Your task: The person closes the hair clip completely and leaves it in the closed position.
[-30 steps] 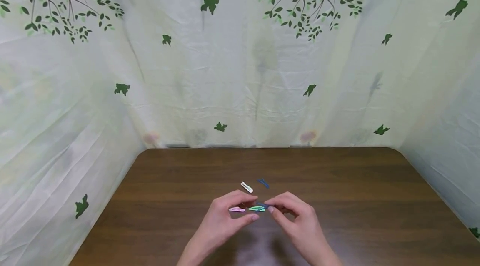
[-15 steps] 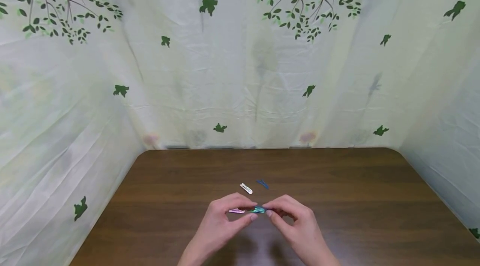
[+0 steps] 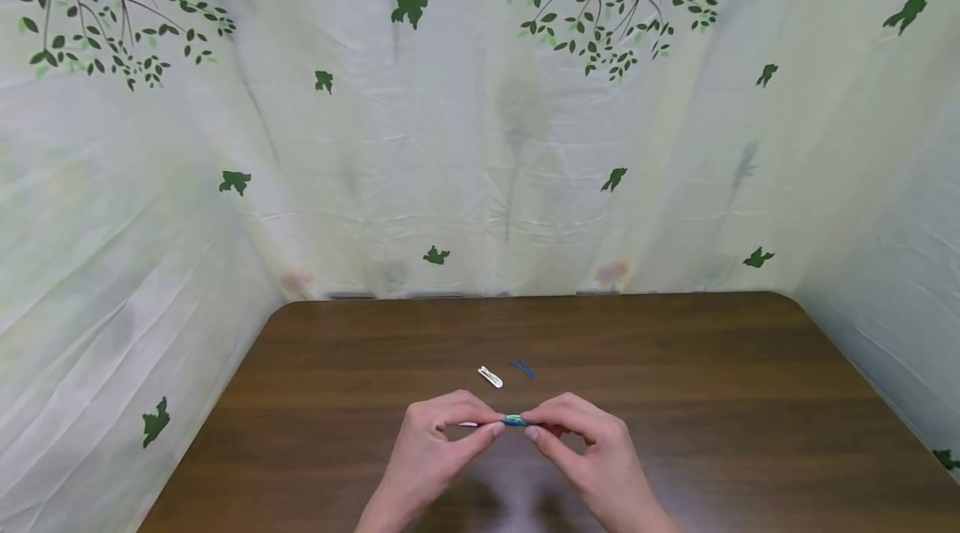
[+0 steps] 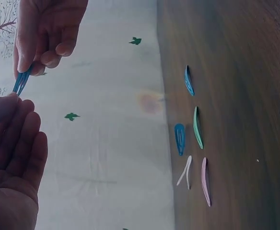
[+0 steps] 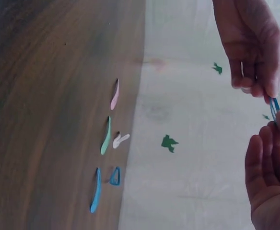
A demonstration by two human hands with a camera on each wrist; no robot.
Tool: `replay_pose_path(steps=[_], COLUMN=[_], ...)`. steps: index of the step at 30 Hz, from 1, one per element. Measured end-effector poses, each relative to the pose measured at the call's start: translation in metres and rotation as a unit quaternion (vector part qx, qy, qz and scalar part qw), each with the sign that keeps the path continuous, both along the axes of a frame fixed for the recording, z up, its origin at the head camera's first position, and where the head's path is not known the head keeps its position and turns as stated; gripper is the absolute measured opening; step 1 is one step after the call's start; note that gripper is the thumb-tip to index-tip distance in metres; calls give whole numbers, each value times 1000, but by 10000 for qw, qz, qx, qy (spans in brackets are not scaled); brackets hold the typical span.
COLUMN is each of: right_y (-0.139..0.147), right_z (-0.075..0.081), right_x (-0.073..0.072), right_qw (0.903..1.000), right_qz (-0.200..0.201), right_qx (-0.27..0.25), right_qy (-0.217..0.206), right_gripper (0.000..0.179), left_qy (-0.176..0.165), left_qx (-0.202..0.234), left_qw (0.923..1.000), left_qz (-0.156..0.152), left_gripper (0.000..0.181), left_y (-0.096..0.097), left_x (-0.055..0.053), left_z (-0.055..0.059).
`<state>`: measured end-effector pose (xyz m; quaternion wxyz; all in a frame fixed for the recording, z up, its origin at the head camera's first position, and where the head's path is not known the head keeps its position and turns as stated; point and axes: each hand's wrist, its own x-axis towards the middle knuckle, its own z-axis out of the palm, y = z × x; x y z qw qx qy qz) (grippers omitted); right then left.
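Note:
A blue snap hair clip [image 4: 21, 83] is held in the air between both hands. My left hand [image 3: 442, 441] pinches one end between thumb and forefinger. At the other end, the thumb and forefinger of my right hand [image 3: 588, 441] grip it. Below on the table, a green hair clip [image 4: 198, 128] and a pink hair clip [image 4: 205, 182] lie in a row with another blue clip [image 4: 189, 81]. Behind them lie a white hair clip [image 3: 490, 377], its arms spread, and a further blue clip [image 3: 522, 368]. From the head view, the hands partly cover the front row.
The brown wooden table [image 3: 660, 349] has rounded far corners. A pale curtain [image 3: 480, 141] printed with leaves and branches hangs behind it and along both sides.
My left hand has closed its thumb and forefinger on the free end of the blue clip, which my right hand held before. The held clip has moved slightly left, between the hands.

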<state>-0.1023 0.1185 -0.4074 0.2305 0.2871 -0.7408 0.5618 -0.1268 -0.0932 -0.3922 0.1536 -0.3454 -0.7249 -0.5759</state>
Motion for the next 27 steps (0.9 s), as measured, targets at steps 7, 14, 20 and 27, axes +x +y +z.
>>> replay_pose_path(steps=[7, 14, 20, 27], right_y=[-3, 4, 11, 7], right_z=[-1, 0, 0, 3], right_x=[0, 0, -4, -1], right_qw=[9963, 9853, 9740, 9461], right_qz=[412, 1043, 1660, 1167], right_qx=[-715, -902, -741, -1208], right_qy=[-254, -1009, -1353, -2767], right_gripper=[25, 22, 20, 15], left_qy=[-252, -755, -1057, -1147], left_qx=[176, 414, 324, 28], left_qw=[9994, 9927, 9841, 9914], left_qz=[-165, -847, -1393, -623], left_gripper=[19, 16, 12, 13], left_y=[2, -1, -3, 0], left_x=[2, -2, -3, -2], left_z=[2, -6, -8, -7])
